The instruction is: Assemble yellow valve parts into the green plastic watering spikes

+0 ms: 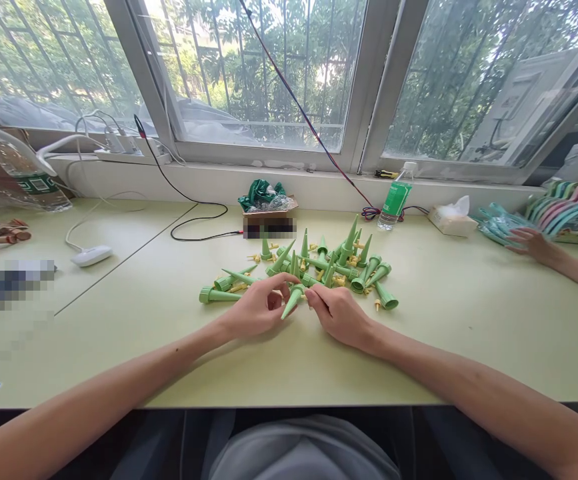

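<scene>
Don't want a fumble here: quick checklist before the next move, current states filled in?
1. Left hand grips the green plastic spike: ok, fingers at its sides, tip pointing down toward the wearer.
2. Right hand in position: ok, fingertips at the spike's wide end.
3. Right fingertips gripping a part: cannot tell, the fingers hide it.
4. Loose yellow fitting unobstructed: ok, at the pile's right edge.
5. Other person's hand clear: ok, far right, by the clothes hangers.
6. Water bottle capped, upright: ok.
</scene>
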`<move>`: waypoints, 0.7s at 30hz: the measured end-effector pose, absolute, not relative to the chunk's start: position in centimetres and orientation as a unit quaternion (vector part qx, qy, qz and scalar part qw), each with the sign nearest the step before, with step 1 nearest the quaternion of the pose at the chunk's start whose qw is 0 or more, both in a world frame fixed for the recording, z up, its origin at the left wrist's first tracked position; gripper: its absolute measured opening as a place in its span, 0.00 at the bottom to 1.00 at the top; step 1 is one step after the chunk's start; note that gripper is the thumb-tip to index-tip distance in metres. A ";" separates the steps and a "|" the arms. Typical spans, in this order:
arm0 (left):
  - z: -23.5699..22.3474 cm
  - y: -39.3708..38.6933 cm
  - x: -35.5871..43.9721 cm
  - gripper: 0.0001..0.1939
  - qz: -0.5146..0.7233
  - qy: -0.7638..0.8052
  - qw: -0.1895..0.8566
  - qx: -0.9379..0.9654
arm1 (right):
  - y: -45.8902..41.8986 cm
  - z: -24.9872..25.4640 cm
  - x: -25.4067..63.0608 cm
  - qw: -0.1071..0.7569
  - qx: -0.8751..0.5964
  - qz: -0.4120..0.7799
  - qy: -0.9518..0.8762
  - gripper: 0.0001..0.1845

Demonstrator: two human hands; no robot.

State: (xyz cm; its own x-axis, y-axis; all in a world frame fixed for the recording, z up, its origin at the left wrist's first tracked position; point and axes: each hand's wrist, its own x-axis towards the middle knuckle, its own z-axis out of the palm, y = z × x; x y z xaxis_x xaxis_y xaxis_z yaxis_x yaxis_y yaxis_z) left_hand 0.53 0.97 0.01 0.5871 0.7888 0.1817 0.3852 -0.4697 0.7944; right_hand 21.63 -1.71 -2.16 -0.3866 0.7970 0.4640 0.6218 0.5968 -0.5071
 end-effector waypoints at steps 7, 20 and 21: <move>0.6 0.9 0.6 0.15 0.299 0.348 0.535 0.710 | -1.8 -2.0 21.6 0.363 -0.420 0.134 -0.821 0.23; 0.5 1.3 0.3 0.19 0.292 0.343 0.567 0.690 | -1.8 -2.1 21.6 0.327 -0.413 0.136 -0.839 0.20; 0.5 1.3 0.3 0.18 0.293 0.339 0.566 0.692 | -1.9 -2.0 21.6 0.324 -0.413 0.136 -0.840 0.20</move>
State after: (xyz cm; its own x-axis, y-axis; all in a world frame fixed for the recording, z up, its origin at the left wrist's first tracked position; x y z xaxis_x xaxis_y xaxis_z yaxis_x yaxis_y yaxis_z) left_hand 0.27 1.28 0.53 0.5975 0.8016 0.0215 0.1378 -0.1290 0.9820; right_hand 21.58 -1.85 -2.01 -0.4489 0.7820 0.4323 0.6064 0.6220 -0.4954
